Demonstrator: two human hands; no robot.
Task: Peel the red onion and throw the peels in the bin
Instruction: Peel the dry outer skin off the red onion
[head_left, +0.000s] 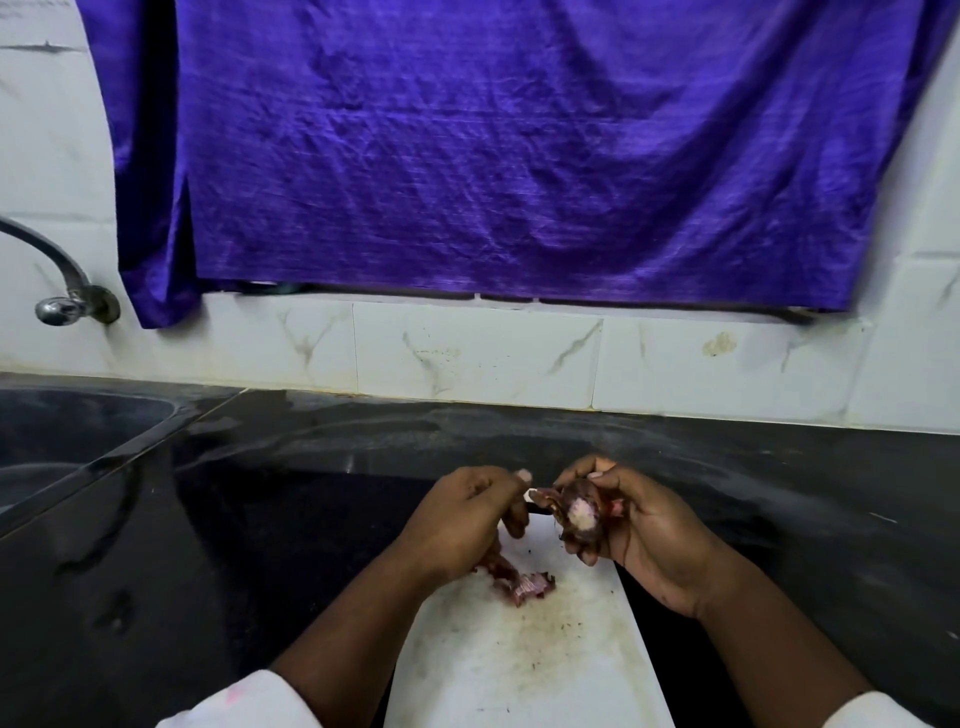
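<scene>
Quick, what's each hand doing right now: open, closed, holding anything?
Left hand: curled, pinching a peel flap at the bulb's end.
Right hand: grips the red onion.

Views: one only, worn on head, wide-angle.
Position: over near edge of black counter (291, 519).
Facing: forward and down, square to tiled wall (467, 353) at 12 o'clock.
Nearness: close; left hand (462, 514), peel (540, 498) and right hand (649, 530) with red onion (579, 514) just below centre.
Edges: white board (519, 654) at 6 o'clock, sink (104, 449) at 9 o'clock, purple cloth (519, 156) at 12 o'clock.
</scene>
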